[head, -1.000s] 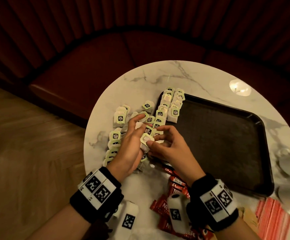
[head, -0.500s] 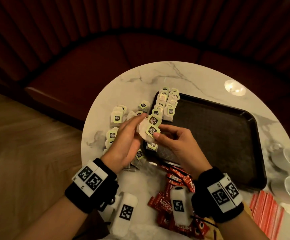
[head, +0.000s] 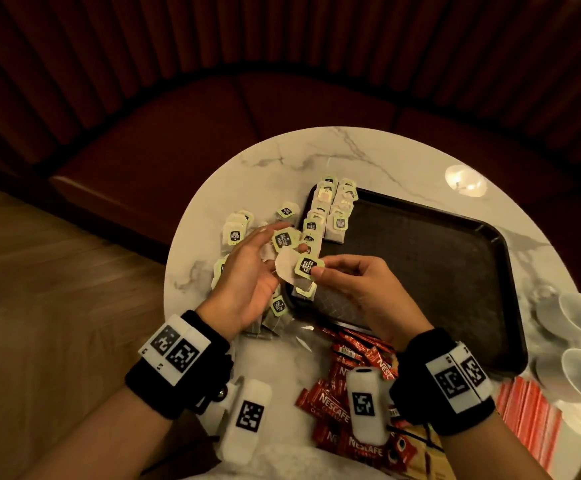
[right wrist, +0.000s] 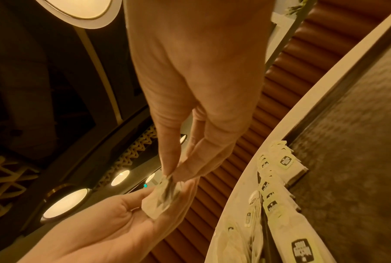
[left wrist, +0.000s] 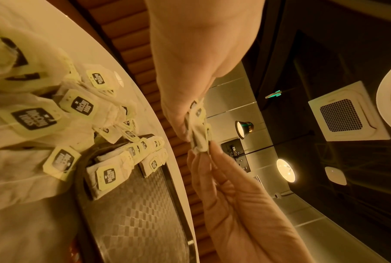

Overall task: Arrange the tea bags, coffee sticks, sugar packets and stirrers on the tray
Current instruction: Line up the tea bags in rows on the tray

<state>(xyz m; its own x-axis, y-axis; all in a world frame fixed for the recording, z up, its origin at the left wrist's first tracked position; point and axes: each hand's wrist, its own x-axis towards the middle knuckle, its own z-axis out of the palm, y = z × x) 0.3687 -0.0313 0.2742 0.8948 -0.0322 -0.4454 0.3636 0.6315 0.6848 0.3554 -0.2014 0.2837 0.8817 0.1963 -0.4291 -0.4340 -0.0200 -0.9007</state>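
Closest to me, red coffee sticks (head: 346, 393) lie in a loose pile on the marble table (head: 379, 157), with a fan of striped red packets (head: 528, 414) off to my right near the table edge. Just beyond them, above the near left corner of the black tray (head: 431, 271), my right hand (head: 361, 292) pinches a tea bag (head: 301, 268) between thumb and fingertips, gripping it at its green tag. My left hand (head: 247, 275) meets it there, palm turned up and fingers loosely stretched, and the bag's paper pouch rests against them; a second bag (head: 285, 239) lies on my left fingertips. More tea bags (head: 235, 233) are scattered on the table under and left of my left hand. Farther on, two rows of tea bags (head: 330, 216) are lined up along the tray's left end. Two white cups (head: 580, 313) stand right of the tray.
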